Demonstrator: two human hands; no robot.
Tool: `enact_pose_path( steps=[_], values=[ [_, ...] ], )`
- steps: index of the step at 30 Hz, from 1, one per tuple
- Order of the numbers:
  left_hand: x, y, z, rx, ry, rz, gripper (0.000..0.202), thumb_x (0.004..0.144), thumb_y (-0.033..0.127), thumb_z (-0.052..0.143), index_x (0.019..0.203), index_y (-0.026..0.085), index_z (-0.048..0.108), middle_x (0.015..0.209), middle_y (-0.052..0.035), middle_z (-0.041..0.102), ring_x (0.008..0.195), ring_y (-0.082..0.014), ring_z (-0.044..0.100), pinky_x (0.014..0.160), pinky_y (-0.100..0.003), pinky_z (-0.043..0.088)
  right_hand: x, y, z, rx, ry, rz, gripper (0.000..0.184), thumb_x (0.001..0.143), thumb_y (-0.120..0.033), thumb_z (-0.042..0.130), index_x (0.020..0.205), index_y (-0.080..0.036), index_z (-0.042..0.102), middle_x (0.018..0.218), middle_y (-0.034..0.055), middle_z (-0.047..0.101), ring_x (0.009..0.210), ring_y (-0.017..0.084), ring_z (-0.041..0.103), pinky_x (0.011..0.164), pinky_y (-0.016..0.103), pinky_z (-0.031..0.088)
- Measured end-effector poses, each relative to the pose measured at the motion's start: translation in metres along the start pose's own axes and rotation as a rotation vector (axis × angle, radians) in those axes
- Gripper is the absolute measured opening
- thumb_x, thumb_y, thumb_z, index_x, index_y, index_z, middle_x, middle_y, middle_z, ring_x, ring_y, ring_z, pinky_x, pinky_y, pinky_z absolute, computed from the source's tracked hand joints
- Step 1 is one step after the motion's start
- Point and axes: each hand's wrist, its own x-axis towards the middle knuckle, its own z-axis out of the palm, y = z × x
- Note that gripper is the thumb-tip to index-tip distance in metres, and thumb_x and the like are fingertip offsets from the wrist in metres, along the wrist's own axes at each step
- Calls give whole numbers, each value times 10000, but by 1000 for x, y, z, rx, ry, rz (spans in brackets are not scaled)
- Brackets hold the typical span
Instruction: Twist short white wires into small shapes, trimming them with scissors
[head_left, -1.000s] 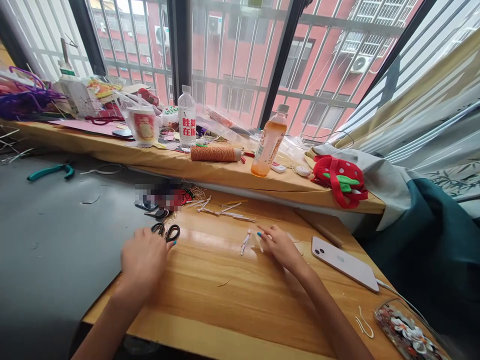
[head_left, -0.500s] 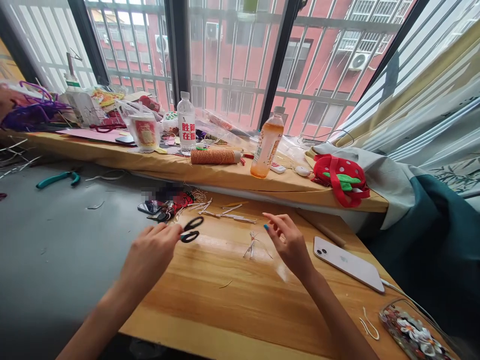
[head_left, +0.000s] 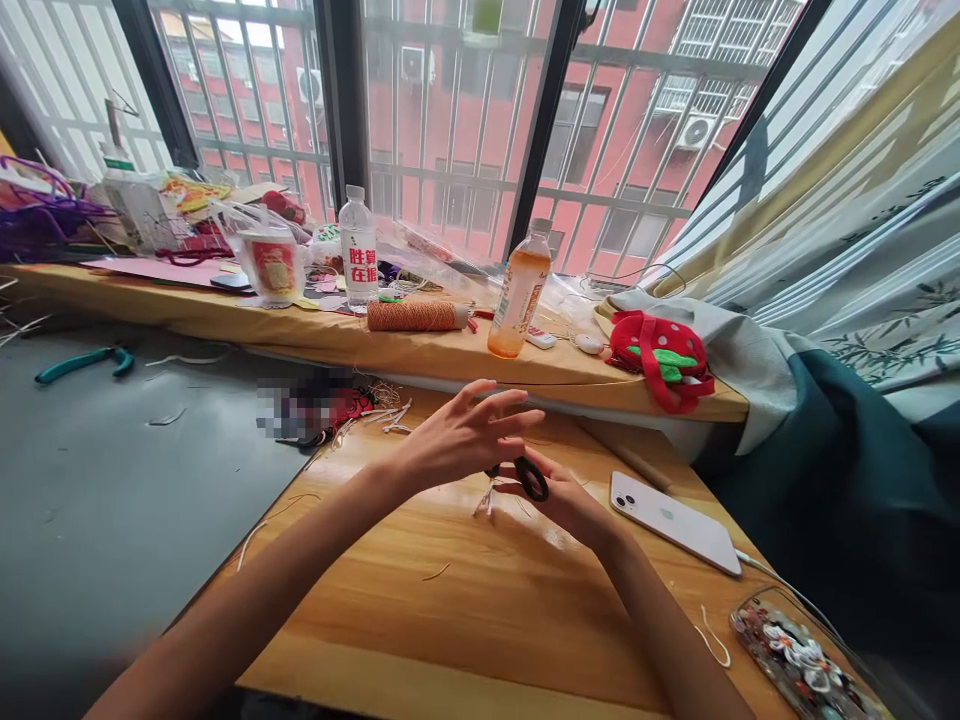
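My left hand [head_left: 457, 440] stretches across to the right, upper fingers spread. Its index finger bends down onto the scissors [head_left: 532, 480], whose black handle loops stick out towards my right hand; the thumb and blades are hidden. My right hand [head_left: 566, 505] lies just behind the loops, fingers stretched out to the left and parted, partly covered by the handle. Below its fingertips a small tied bundle of white strips [head_left: 484, 502] rests on the wooden table [head_left: 390, 610]. I cannot tell whether the fingertips touch it.
A white phone [head_left: 675, 522] and a flower-decorated case [head_left: 802, 650] lie at the right. On the ledge stand a water bottle [head_left: 358, 250], an orange drink bottle [head_left: 519, 290], an orange cord spool [head_left: 416, 316] and a red bag [head_left: 660, 358]. Teal pliers [head_left: 85, 364] lie on the grey surface.
My left hand has carried the scissors rightwards, over to my right hand, and its outer fingers have spread. My right hand has stretched its fingers leftwards. The view has shifted slightly.
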Motion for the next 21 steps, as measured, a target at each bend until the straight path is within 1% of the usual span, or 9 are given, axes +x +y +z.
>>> enact_pose_path(
  steps=[3,7,9,11,14,16,18,19,21],
  values=[
    [6,1,-2,-8,-33,27,180,821,227,406,930,295,533,1258,72,380,1184,-148,241,1027,-359,124,-2,0,2,76,-59,-11,342,731,-427,489,985,-211,566,967,65,586,920,196,522,813,365,392],
    [14,6,-6,-50,-26,110,256,830,211,382,1026,345,477,1239,88,396,1166,-135,267,1032,-349,131,-5,4,-1,-131,29,-19,196,679,-342,556,834,-231,604,819,35,611,778,173,538,672,285,431],
    [15,6,-5,-67,23,91,282,829,213,382,1054,368,451,1236,89,395,1166,-133,267,1030,-346,144,-4,7,-4,-112,45,-13,174,660,-325,567,783,-207,603,749,36,598,694,159,529,610,265,422],
    [11,3,2,-75,106,-70,292,823,233,396,1090,347,431,1267,51,359,1188,-150,239,1022,-355,160,-2,9,-8,16,73,-15,239,655,-338,564,840,-189,587,721,34,568,644,140,513,577,251,410],
    [-11,-1,22,-118,155,-448,396,837,270,348,1224,210,295,1334,-69,241,1227,-177,172,1002,-371,194,2,9,-15,187,208,-84,362,614,-320,622,955,-232,540,727,3,519,625,107,492,529,205,389],
    [-40,1,37,-200,-62,-425,456,851,324,280,1269,157,204,1338,-90,239,1231,-163,180,990,-343,215,4,6,-19,277,293,-159,365,613,-329,635,958,-268,531,742,-14,497,640,94,481,502,180,377],
    [-76,7,45,-260,-385,-256,519,831,433,257,1273,164,218,1336,-73,260,1230,-167,195,993,-318,192,4,2,-21,355,328,-214,341,641,-369,613,959,-276,533,774,-18,490,676,90,474,522,175,387],
    [-94,11,46,-249,-474,-262,529,831,450,226,1277,165,220,1334,-69,266,1226,-171,209,988,-310,192,4,0,-22,387,333,-226,334,662,-393,590,969,-276,533,794,-17,490,692,88,471,541,177,394],
    [-122,18,42,-135,-523,-405,562,819,483,214,1256,138,287,1306,-99,316,1207,-216,252,973,-346,201,3,-4,-21,429,350,-236,316,703,-423,538,985,-280,531,824,-17,494,711,84,466,568,181,398]
  ],
)
